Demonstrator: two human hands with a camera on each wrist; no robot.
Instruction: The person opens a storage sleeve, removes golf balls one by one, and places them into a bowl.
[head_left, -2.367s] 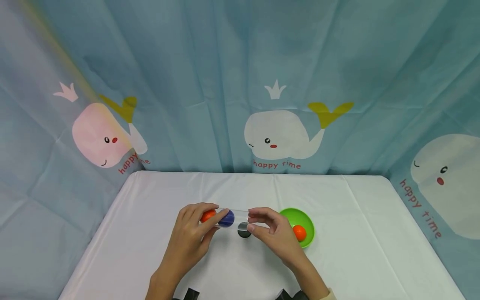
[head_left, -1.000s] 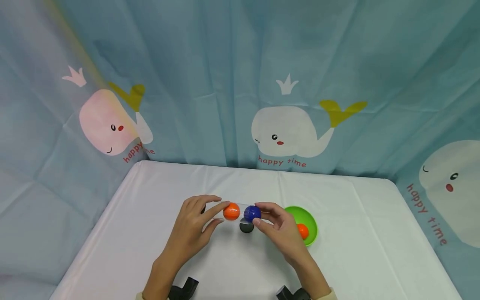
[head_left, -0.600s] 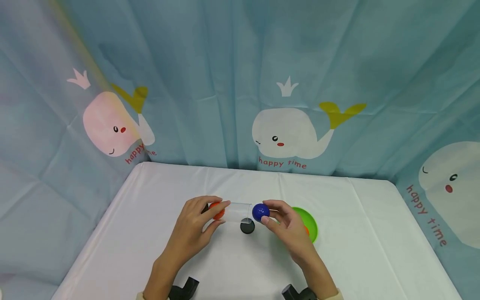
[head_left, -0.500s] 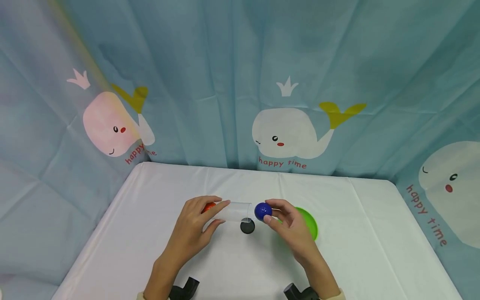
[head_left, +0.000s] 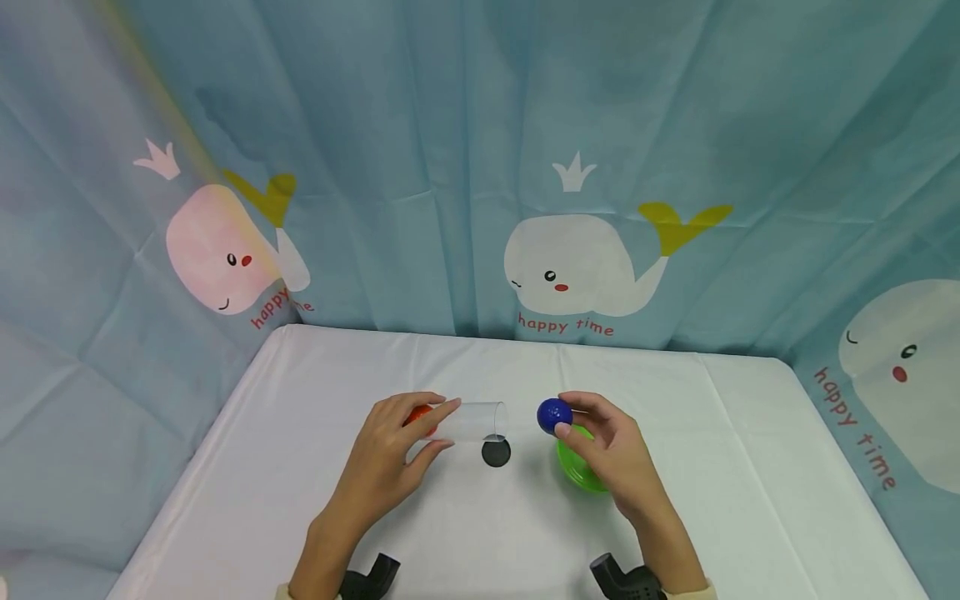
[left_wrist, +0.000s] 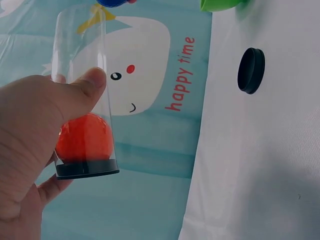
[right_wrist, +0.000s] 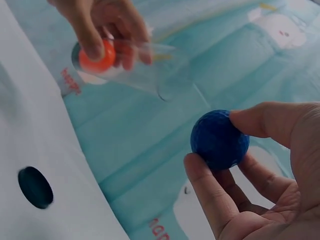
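Above the bench (head_left: 720, 492), the left hand (head_left: 382, 450) curls its fingers round the tube (head_left: 474, 421), an orange ball (left_wrist: 86, 137) inside; the right hand (head_left: 611, 442) pinches the blue ball (head_left: 553, 416) between its fingers, near the bowl (head_left: 579, 472).

Blue ball (head_left: 554, 416); orange ball (left_wrist: 85, 138); green bowl (head_left: 580, 468)

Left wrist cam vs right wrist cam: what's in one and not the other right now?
Left wrist only: the green bowl, cut off by the top edge.

Right wrist only: the right hand's grip on the blue ball, ball fully in frame; the left view catches just part of the ball at its top edge.

Both: the left hand holding the clear tube, the orange ball inside it, the loose black cap, whale-print curtain.
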